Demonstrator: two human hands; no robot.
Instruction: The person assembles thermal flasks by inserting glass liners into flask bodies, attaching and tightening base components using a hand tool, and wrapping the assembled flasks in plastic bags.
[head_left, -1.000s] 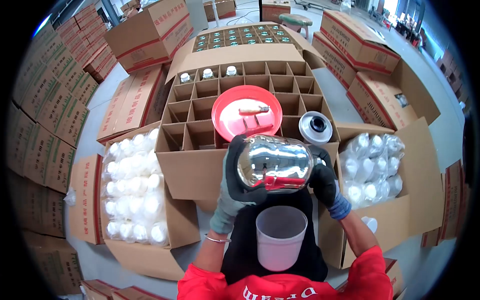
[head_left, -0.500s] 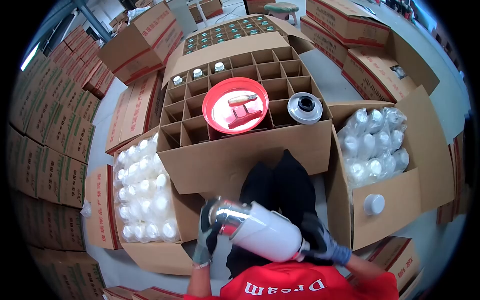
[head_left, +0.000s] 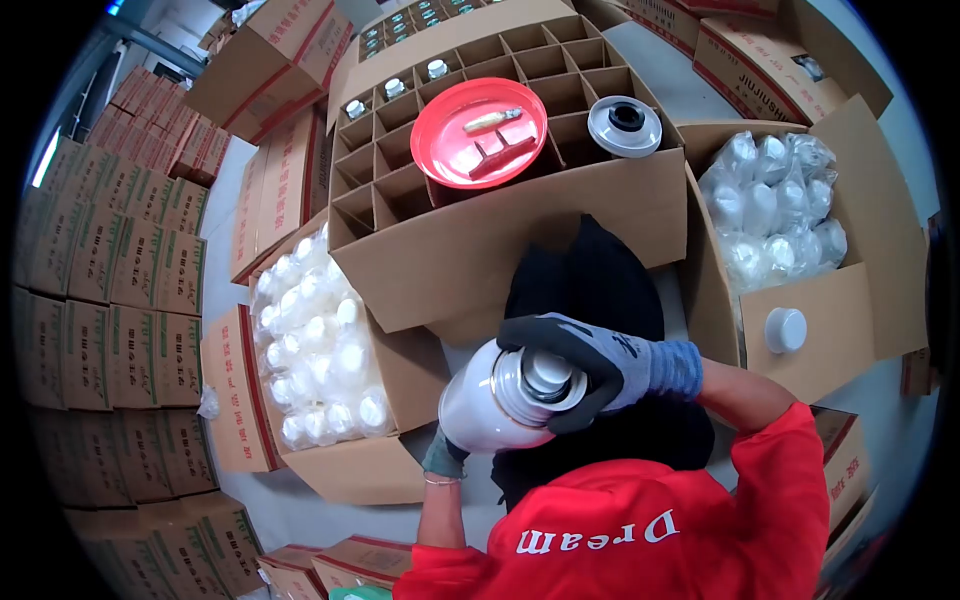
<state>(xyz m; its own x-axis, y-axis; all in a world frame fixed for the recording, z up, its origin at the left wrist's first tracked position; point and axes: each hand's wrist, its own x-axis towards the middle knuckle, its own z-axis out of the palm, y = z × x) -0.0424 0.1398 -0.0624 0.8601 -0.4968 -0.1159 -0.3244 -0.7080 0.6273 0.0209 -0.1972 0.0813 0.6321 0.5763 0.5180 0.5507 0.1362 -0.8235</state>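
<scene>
A white thermos flask (head_left: pixel 470 405) is tilted in my lap with its open neck and silvery inner stopper (head_left: pixel 547 372) facing up toward me. My gloved right hand (head_left: pixel 600 365) curls round the neck, its dark fingers beside the stopper. At the flask's lower left side my gloved left hand (head_left: pixel 445 457) supports it; the flask hides most of its fingers. Ahead, a red round dish (head_left: pixel 430 150) rests on the divided carton, holding a small wooden-handled tool (head_left: pixel 492 121) and a dark red bracket-like piece (head_left: pixel 502 157).
A white lid with a black centre (head_left: pixel 600 130) lies on the divided carton (head_left: pixel 500 235). Plastic-wrapped white bottles fill the left carton (head_left: pixel 400 370) and right carton (head_left: pixel 715 290). A white cap (head_left: pixel 785 330) sits on the right carton's flap. Stacked boxes (head_left: pixel 150 270) line the left.
The flask has turned from lying sideways, metallic end left, to its neck facing me. My right hand has moved up onto the neck, and my left hand is lower on the body. The view has tilted down.
</scene>
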